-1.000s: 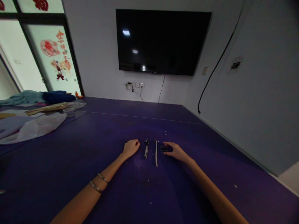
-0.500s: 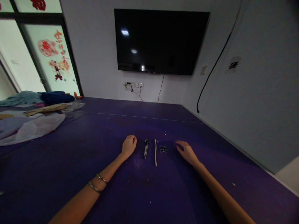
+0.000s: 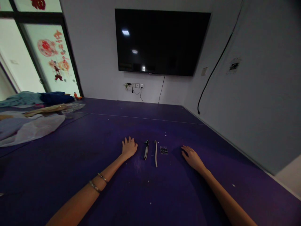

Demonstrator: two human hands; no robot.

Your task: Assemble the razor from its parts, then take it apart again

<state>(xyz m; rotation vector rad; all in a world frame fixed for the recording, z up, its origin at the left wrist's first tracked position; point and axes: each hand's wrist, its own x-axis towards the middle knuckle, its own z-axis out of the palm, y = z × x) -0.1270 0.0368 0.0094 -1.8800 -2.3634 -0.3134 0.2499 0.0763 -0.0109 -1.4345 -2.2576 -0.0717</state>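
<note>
My left hand (image 3: 129, 148) rests palm down on the purple tabletop (image 3: 131, 194), fingers spread and holding nothing. Just to its right lies a slim black-and-grey tool (image 3: 146, 150) with a dark angled head; its exact kind is too small to make out. Beside that is a thin, slightly curved off-white stick (image 3: 156, 154). A small clear packet (image 3: 164, 150) with something dark inside sits right of the stick. Farther right, my right hand (image 3: 192, 157) lies on the surface with its fingers stretched out, apart from the packet and holding nothing.
Clear plastic sheeting (image 3: 39, 127), a teal cloth (image 3: 22, 99) and a dark blue cloth (image 3: 56, 98) lie at the left. A black cable (image 3: 211, 73) hangs down the right wall. Ahead, a television (image 3: 162, 42) is mounted above wall sockets (image 3: 137, 85).
My left hand has opened from a loose curl to spread fingers. My right hand has shifted slightly right, away from the packet. The small items lie as before.
</note>
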